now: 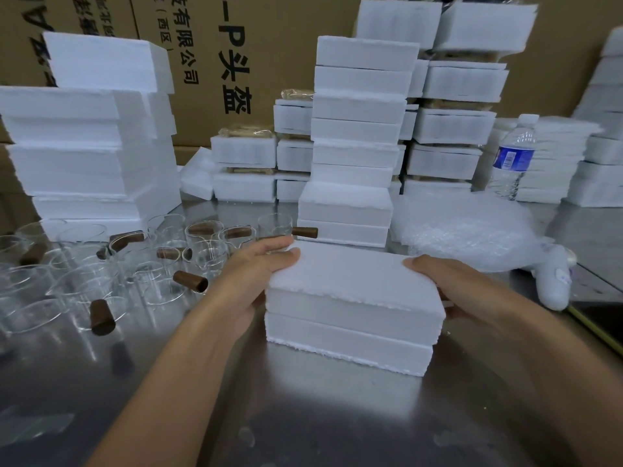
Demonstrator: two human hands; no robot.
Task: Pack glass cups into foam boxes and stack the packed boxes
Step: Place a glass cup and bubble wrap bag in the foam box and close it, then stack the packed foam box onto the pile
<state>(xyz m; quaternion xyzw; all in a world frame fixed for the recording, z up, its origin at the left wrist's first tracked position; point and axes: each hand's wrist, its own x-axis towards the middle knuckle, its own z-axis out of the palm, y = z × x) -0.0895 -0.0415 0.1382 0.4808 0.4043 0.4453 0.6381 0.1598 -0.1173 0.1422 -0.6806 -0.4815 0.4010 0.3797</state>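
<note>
A closed white foam box [354, 308] sits on the steel table [236, 416] in front of me, its lid on top of the base. My left hand [256, 274] grips the box's left end, fingers over the lid's top edge. My right hand [448, 284] grips its right end, thumb on the lid. Several glass cups with brown wooden handles [141, 264] stand crowded on the table to the left. Right behind the held box rises a tall stack of closed foam boxes [357, 139].
More foam box stacks [87, 143] stand at the left and back right [462, 123]. Bubble wrap [472, 230] lies to the right, with a water bottle [512, 156] behind it. Cardboard cartons [242, 45] wall the back. The table's right edge runs close by.
</note>
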